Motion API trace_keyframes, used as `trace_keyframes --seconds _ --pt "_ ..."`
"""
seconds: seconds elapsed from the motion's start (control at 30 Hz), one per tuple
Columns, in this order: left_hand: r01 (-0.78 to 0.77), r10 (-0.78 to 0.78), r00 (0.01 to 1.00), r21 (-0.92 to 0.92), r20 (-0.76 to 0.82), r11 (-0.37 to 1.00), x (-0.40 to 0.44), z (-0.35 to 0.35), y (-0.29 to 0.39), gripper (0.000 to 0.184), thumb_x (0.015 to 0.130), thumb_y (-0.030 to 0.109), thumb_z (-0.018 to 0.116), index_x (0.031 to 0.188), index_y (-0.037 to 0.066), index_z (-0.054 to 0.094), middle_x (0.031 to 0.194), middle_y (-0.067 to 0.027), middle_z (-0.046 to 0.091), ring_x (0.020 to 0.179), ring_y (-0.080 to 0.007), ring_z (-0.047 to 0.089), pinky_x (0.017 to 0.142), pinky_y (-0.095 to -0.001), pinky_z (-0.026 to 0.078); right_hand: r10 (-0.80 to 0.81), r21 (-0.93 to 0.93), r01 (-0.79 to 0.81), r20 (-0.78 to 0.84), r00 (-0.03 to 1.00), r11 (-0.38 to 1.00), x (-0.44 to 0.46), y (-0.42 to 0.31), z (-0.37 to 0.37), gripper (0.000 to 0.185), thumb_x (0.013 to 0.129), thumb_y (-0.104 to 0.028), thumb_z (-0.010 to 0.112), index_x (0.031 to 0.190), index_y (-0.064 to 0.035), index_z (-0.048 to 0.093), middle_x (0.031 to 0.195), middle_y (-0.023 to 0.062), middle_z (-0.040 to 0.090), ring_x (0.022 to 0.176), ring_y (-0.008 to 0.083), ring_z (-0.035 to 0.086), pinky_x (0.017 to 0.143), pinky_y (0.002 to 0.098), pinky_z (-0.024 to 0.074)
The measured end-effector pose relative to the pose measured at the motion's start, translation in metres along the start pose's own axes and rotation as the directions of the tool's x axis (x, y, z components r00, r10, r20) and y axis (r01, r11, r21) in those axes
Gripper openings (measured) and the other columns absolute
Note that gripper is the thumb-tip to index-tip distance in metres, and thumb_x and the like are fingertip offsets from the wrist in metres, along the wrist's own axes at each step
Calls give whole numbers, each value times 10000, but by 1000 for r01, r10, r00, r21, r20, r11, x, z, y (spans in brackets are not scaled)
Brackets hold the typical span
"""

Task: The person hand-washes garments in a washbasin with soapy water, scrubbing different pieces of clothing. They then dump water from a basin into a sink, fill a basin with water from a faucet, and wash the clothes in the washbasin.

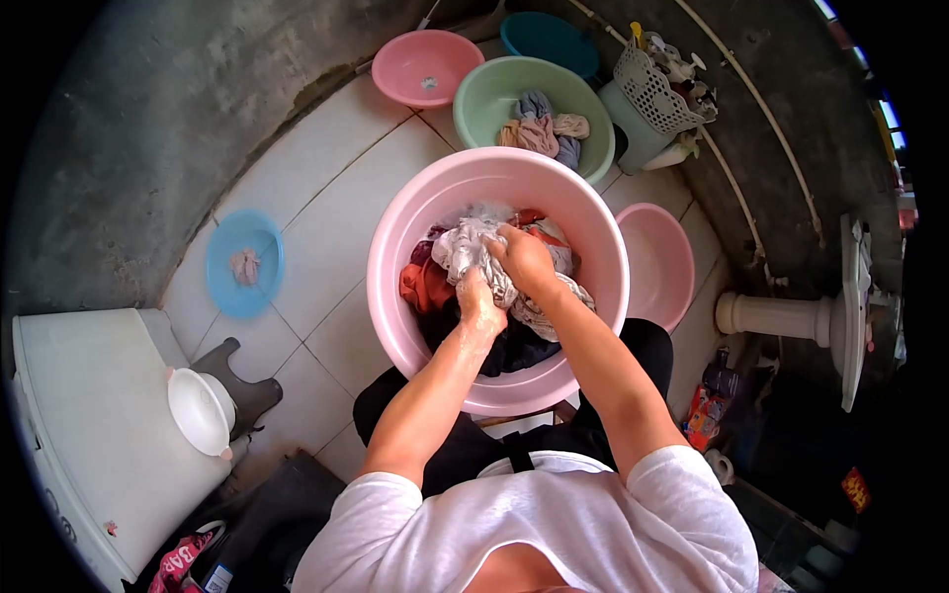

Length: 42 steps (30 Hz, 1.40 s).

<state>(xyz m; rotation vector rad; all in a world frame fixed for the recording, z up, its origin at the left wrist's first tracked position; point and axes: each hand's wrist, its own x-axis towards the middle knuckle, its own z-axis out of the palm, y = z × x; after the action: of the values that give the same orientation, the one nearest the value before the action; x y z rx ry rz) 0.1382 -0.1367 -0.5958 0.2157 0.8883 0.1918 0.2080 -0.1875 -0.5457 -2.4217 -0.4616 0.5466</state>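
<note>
A large pink tub (395, 232) stands between my knees, with wet clothes and some suds inside. Both my hands are over it, closed on a wet, light patterned garment (465, 247). My left hand (481, 301) grips its near side, with wet skin up the wrist. On the right, my right hand (524, 259) holds the same cloth higher up. Around the garment lie an orange-red cloth (425, 287) and a dark cloth (514, 353). The fingertips are partly hidden in the folds.
Beyond the tub are a green basin (474, 104) of wrung clothes, a pink basin (427, 64) and a teal basin (550, 44). A blue basin (219, 282) holds a small cloth at left. Near it stands a white washing machine (109, 415). A sink pedestal (781, 316) is at right.
</note>
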Motion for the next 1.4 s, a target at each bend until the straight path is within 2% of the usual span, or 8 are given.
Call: trace_keyframes --seconds 0.17,0.47,0.57,0.67,0.77,1.0,1.3,1.4 --pt "185 -200 944 81 262 979 16 -18 29 165 824 246 480 856 89 522 744 -37 539 731 -191 548 680 -326 464 -578 -170 568 -13 816 805 -69 -37 7 215 680 -251 668 798 -91 586 706 111 551 698 313 544 633 406 432" --pt "-2 -31 982 175 185 985 -32 32 34 230 776 115 576 973 -2 569 871 -69 607 796 -204 603 707 -345 490 -62 491 -50 209 976 870 -40 42 -39 710 836 -468 481 1289 41 281 1194 269 460 1176 352 398 975 381 286" --pt "-755 162 563 584 811 -298 -4 13 23 296 765 179 575 980 -25 567 820 -149 611 794 -294 600 712 -359 460 -68 291 -21 292 954 956 -28 4 -51 935 761 -480 580 1349 77 113 1252 305 394 1266 367 282 1034 413 197" --pt "-752 216 624 652 751 -96 -25 10 3 331 733 198 581 990 -5 535 997 -176 558 974 -274 512 848 -364 378 -86 -84 104 190 978 991 -4 23 -28 812 749 -381 602 1332 45 232 1155 313 477 1160 375 424 971 368 316" --pt "0 -110 929 298 354 955 -17 3 26 276 765 199 574 991 49 525 976 -74 545 943 -206 499 853 -316 362 -198 -234 199 30 980 952 -9 9 -5 510 718 -198 570 1189 -54 438 794 229 610 744 373 588 733 448 427" --pt "215 -321 921 400 221 891 -7 -7 76 336 805 266 562 1030 17 539 877 -104 612 771 -216 594 709 -317 482 -556 -36 557 30 831 830 -84 -41 12 279 675 -127 615 945 -111 545 830 195 522 797 381 535 716 451 440" --pt "55 -38 993 152 -116 987 1 -5 21 309 873 316 473 1005 41 526 900 -65 575 780 -186 582 622 -342 493 -109 1 109 -52 993 994 -13 -13 21 258 803 -316 563 837 -64 605 779 179 594 759 357 570 676 430 450" --pt "31 -74 935 126 348 992 2 -28 41 492 895 375 393 1216 4 430 984 -84 556 929 -167 516 806 -329 437 -446 -48 445 -14 895 894 -63 -41 23 219 779 -296 573 779 -78 589 785 145 581 731 332 564 664 421 452"
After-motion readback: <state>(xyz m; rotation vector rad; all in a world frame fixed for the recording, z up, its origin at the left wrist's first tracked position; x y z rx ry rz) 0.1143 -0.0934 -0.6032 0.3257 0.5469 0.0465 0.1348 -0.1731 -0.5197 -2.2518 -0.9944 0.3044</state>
